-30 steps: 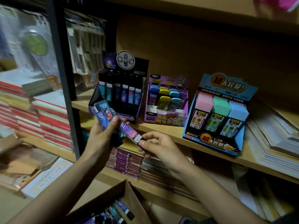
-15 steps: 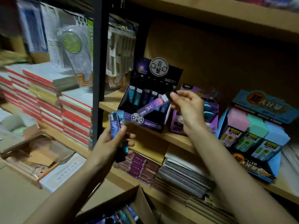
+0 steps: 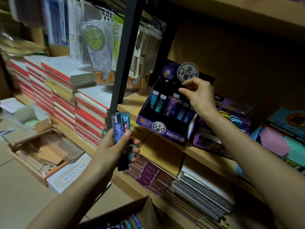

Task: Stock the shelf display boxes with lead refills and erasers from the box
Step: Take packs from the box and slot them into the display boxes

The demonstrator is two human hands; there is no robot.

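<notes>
My left hand [image 3: 113,147] grips a small bunch of blue and teal lead refill cases [image 3: 120,126], held upright in front of the shelf edge. My right hand [image 3: 198,95] reaches over the dark purple refill display box [image 3: 165,132] on the shelf and pinches the top of a purple refill [image 3: 173,104] standing in a slot of the front row, beside other refills. Right of it stands a purple eraser display box [image 3: 212,141] with blue and yellow erasers. A blue box of pastel erasers [image 3: 280,139] sits at the far right. The cardboard supply box [image 3: 132,210] lies open at the bottom, with more refills inside.
A black shelf post [image 3: 125,63] rises just left of the refill display. Stacks of red-edged notebooks [image 3: 66,100] fill the left shelf, with hanging packs above. Open cartons [image 3: 41,146] lie at the lower left. Spiral notebooks [image 3: 199,194] fill the shelf below.
My right hand took the purple refill from my left hand's bunch, carried it up to the display box and stood it in a slot. The view shifted left and closer.
</notes>
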